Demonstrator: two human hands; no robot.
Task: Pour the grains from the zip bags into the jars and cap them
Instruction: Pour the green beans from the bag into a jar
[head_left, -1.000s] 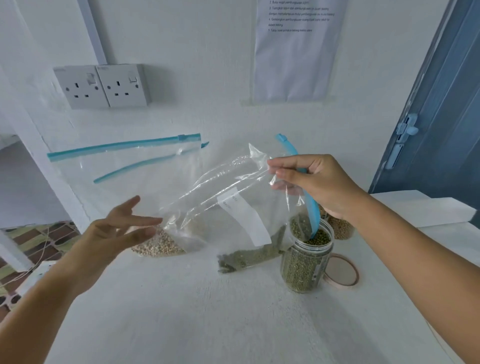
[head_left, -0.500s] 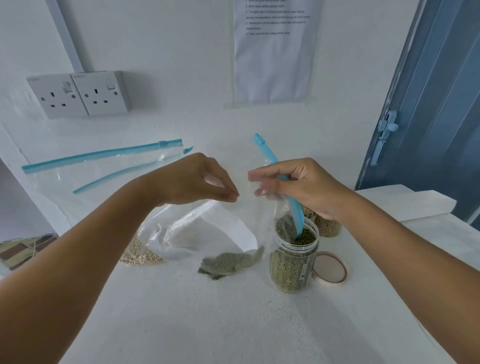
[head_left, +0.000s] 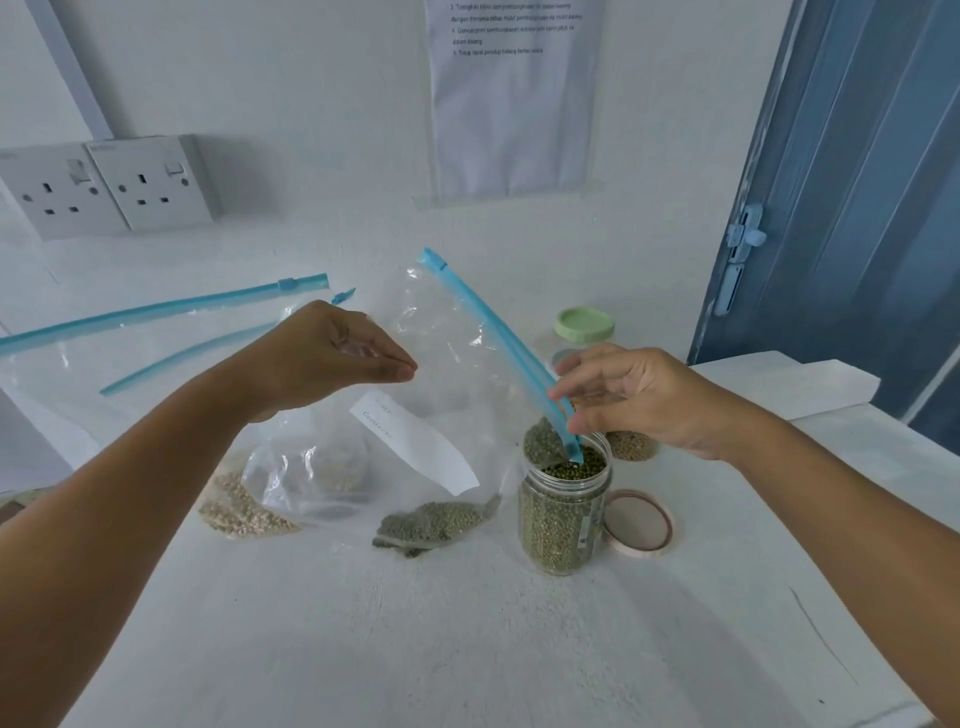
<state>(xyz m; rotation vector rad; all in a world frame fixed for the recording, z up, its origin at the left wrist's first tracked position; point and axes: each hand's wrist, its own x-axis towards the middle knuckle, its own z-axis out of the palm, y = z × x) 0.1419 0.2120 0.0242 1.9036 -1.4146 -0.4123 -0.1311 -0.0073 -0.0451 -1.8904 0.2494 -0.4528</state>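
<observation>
The right hand (head_left: 644, 400) is pinching the blue zip edge of the bag (head_left: 441, 395) at the jar's (head_left: 563, 514) mouth, pouring green beans. The left hand (head_left: 332, 358), fingers bunched, is holding nothing I can see. Next, probably lifting the bag's bottom corner.

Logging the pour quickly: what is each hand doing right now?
Left hand: fingers bunched, whether it pinches the zip bag cannot be told.
Right hand: pinches the bag's blue zip strip.
</observation>
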